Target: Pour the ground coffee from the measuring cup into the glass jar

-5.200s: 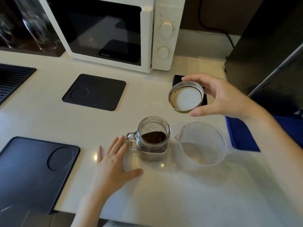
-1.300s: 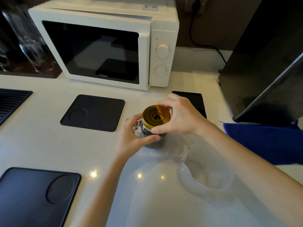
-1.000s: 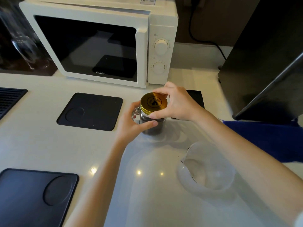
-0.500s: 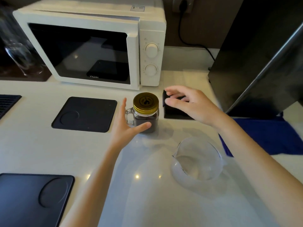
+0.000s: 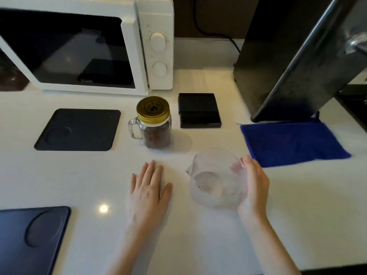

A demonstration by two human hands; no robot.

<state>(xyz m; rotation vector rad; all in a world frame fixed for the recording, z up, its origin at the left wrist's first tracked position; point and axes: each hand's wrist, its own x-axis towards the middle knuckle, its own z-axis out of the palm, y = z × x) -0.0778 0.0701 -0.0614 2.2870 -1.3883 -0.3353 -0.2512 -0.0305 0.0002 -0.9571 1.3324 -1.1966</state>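
Observation:
The glass jar [image 5: 156, 133], a small mug-shaped jar with a handle on its left, stands upright on the white counter. Brown ground coffee fills its lower part, and a gold lid [image 5: 153, 108] sits on top. The clear plastic measuring cup [image 5: 210, 185] stands upright to the front right of the jar, looks empty, and has its spout pointing left. My right hand [image 5: 256, 187] is curled around the cup's right wall, a fingertip showing through the plastic. My left hand [image 5: 149, 193] lies flat on the counter in front of the jar, fingers spread, holding nothing.
A white microwave [image 5: 155, 46] stands behind the jar. A small black scale [image 5: 198, 111] lies right of the jar, a blue cloth [image 5: 292, 141] further right under a tall dark appliance [image 5: 288, 56]. A black mat [image 5: 79, 130] and a black tray [image 5: 29, 235] lie to the left.
Both hands let go of the lidded jar and drew back toward me. My left hand came down flat on the counter; my right hand moved to the measuring cup.

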